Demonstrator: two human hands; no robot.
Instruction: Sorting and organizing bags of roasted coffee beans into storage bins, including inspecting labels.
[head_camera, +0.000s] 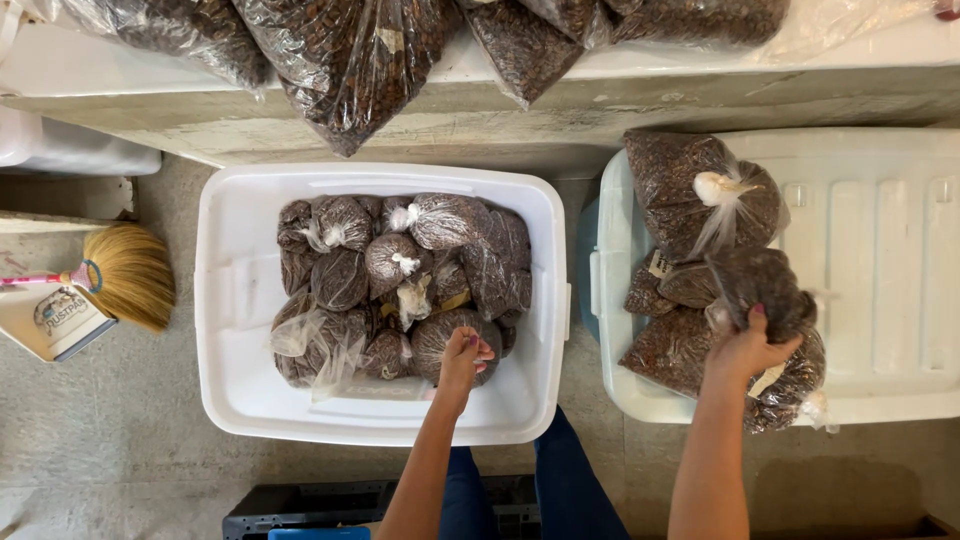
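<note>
Fingers (478, 347) of the left hand (462, 362) pinch together on a small clear bag of dark beans (448, 338) at the near side of the white tub (232, 300), which is heaped with similar knotted bags. Open white floor of the tub shows left of and below these fingers, along the near rim.

Fingers of the right hand (748, 345) are clamped around another small bag of beans (768, 287), held just above a pile of such bags (690, 200) on the ribbed white lid (880, 270) of a second bin; the lid lies bare to their right.

Beyond both hands, larger bags of beans (350, 60) hang over the counter (700, 100) edge, cut off by the frame top. Whether the left fingers grip the knot or the bag's body is hard to tell. Far left, a straw broom (130, 275) rests on the floor.
</note>
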